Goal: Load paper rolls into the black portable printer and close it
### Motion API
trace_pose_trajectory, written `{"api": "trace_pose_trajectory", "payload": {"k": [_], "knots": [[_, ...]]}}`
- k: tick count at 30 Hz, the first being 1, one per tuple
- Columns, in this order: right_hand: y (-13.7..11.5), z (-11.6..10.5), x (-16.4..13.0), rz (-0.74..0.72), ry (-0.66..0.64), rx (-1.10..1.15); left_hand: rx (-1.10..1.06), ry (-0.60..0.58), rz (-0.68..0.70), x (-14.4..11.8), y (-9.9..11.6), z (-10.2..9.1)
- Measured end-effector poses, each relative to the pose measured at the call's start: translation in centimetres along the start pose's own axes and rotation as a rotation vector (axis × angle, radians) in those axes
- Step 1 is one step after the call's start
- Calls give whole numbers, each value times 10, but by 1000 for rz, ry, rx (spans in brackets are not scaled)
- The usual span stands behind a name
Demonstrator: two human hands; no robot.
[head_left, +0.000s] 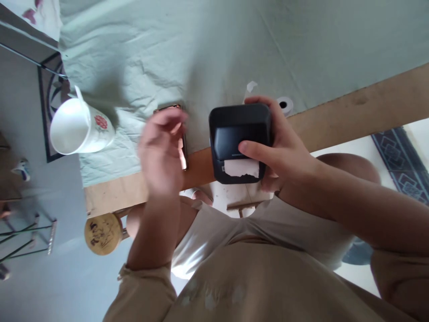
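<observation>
Two hands were up over the table edge: the right hand (281,152) was clamped around a small black printer (239,134), held above the lap just off the wooden table (351,112), thumb pressed beside the torn paper strip (241,167) at its slot. The left hand (161,152) hovered half-curled and blurred near a phone (183,147); whether it pinched anything I could not tell. To my eye, handling that strip cleanly called for a steady printer and a thumb clear of the slot.
</observation>
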State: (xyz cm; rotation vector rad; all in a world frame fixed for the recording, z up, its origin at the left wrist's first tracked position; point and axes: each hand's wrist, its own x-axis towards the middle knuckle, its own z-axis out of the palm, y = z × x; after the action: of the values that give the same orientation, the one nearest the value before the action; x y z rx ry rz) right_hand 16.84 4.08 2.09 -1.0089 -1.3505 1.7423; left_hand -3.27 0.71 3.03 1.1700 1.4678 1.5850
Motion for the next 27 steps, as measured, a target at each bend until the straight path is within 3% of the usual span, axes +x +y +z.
{"api": "trace_pose_trajectory", "payload": {"k": [2, 4, 5, 11, 18, 22, 27], "knots": [[-1, -1, -1, -34, -29, 5, -91, -136, -259, -14, -8, 22], [-1, -1, -1, -63, -51, -6, -177, -115, -441, -23, -15, 37], [-1, 0, -1, -82, -56, -31, -237, -83, -461, -26, -18, 41], [2, 2, 7, -191, -30, -287, -370, -73, -426, -20, -26, 35], [-1, -13, 11, -311, 106, -826, -396, -64, -452, -17, -36, 30], [-3, -12, 7, -390, 142, -915, -377, -14, -481, -16, -40, 32], [-10, -9, 4, -470, 65, -876, -426, -19, -505, -13, -39, 32]]}}
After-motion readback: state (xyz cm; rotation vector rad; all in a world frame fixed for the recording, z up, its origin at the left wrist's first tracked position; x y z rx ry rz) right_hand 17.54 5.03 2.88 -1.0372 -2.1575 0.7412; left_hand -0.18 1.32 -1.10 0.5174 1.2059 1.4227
